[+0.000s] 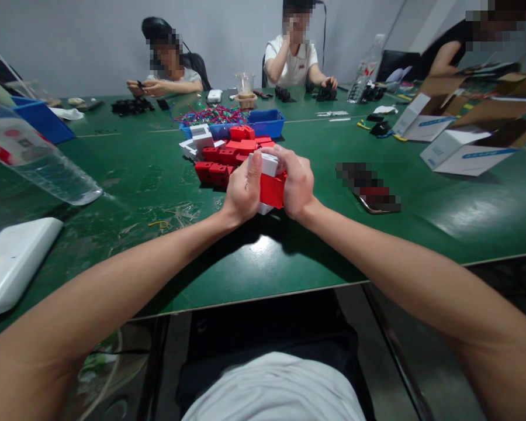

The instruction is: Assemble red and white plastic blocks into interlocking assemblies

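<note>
My left hand (pixel 244 190) and my right hand (pixel 297 180) are closed from both sides around a red and white plastic block (pixel 272 190), held just above the green table. White shows at its top and bottom, with a red face between. The thumb of my left hand points up along the block's left side, and the fingers of my right hand curl over its top right. Right behind my hands lies a pile of red plastic blocks (pixel 221 155), with several white plastic pieces (pixel 201 137) at its left end.
Behind the pile stands a blue bin (pixel 267 124) by a tangle of coloured wires (pixel 214 115). A phone (pixel 370 190) and white cartons (pixel 469 149) are to the right. A plastic bottle (pixel 39 155) and a white device (pixel 17 263) occupy the left. Several people sit or lean around the table (pixel 158 175).
</note>
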Available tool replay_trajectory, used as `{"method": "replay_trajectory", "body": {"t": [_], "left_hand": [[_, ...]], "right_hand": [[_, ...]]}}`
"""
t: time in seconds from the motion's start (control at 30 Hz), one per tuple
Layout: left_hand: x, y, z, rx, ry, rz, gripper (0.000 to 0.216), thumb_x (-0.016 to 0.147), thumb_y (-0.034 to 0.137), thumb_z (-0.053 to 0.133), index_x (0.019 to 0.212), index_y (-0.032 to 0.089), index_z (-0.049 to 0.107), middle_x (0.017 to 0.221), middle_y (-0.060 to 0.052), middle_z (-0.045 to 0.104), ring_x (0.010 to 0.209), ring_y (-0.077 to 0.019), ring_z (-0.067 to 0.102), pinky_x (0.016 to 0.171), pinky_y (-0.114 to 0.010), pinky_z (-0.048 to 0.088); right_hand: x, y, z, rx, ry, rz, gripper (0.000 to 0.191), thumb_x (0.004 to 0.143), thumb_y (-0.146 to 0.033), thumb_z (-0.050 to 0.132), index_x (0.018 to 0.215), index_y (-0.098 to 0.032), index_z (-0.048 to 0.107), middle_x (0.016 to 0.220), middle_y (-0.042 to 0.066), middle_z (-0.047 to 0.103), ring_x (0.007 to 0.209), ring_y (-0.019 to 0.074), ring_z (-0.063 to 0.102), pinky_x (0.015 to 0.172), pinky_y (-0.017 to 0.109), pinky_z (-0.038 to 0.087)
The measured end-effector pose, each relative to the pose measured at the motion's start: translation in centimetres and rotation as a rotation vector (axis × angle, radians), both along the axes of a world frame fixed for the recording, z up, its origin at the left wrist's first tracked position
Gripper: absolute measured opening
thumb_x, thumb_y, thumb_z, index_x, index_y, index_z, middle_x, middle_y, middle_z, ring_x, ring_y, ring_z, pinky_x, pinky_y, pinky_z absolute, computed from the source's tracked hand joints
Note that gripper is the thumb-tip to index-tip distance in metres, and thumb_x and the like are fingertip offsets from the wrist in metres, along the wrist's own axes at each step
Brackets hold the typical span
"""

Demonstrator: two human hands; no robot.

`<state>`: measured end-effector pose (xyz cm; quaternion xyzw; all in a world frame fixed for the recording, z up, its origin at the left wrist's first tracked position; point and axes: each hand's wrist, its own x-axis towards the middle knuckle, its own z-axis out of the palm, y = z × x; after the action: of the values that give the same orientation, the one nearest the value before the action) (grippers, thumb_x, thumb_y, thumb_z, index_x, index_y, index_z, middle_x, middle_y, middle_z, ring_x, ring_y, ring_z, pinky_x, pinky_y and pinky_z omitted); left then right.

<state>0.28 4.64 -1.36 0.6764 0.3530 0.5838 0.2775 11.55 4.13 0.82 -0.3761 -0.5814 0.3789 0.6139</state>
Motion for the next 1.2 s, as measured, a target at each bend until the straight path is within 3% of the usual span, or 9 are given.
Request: {"method": "replay_trajectory", "body": {"t": [0.23,0.63,0.9,1.07,1.2], "left_hand": [[0.0,-0.3,0.2,-0.019,-0.016,-0.014,0.062,0.096,0.070,0.034,0.108,0.020,0.069,0.092,-0.007,0.074,0.093,-0.0219,0.070,0.081,-0.033,0.052],[-0.1,0.0,-0.6,-0.071,-0.029,-0.060,0.067,0.093,0.074,0.032,0.100,0.019,0.070,0.095,-0.008,0.074,0.094,-0.0214,0.069,0.082,-0.033,0.053],[-0.2,0.2,-1.0,-0.184,-0.037,-0.077,0.066,0.091,0.076,0.034,0.098,0.020,0.066,0.088,-0.008,0.073,0.085,-0.0215,0.069,0.075,-0.032,0.053],[-0.5,-0.3,-1.2,-0.150,0.010,0.019,0.055,0.085,0.069,0.058,0.113,0.022,0.055,0.099,-0.007,0.071,0.092,-0.0217,0.068,0.083,-0.033,0.051],[-0.7,-0.2,-1.4,-0.198,0.055,-0.076,0.074,0.069,0.059,0.081,0.123,0.023,0.047,0.113,-0.010,0.069,0.097,-0.0232,0.068,0.088,-0.036,0.052]], "right_hand": [[0.4,-0.4,0.5,-0.011,-0.039,0.013,0.041,0.093,-0.050,0.049,0.080,-0.020,0.075,0.079,0.003,0.071,0.088,0.0189,0.066,0.080,0.030,0.051],[-0.3,0.0,-0.2,-0.087,0.014,-0.024,0.040,0.090,-0.048,0.051,0.075,-0.018,0.073,0.072,0.001,0.067,0.081,0.0165,0.065,0.077,0.029,0.050],[-0.4,0.4,-0.4,-0.175,0.047,-0.010,0.040,0.088,-0.053,0.053,0.089,-0.019,0.075,0.076,0.001,0.071,0.084,0.0188,0.068,0.081,0.032,0.052],[-0.2,1.5,-1.1,-0.199,0.071,0.025,0.053,0.087,-0.065,0.047,0.095,-0.019,0.072,0.082,0.004,0.073,0.083,0.0200,0.069,0.080,0.033,0.053],[0.0,2.3,-1.5,-0.292,0.127,0.033,0.055,0.091,-0.066,0.040,0.093,-0.020,0.069,0.078,0.004,0.071,0.080,0.0197,0.070,0.078,0.034,0.055]]}}
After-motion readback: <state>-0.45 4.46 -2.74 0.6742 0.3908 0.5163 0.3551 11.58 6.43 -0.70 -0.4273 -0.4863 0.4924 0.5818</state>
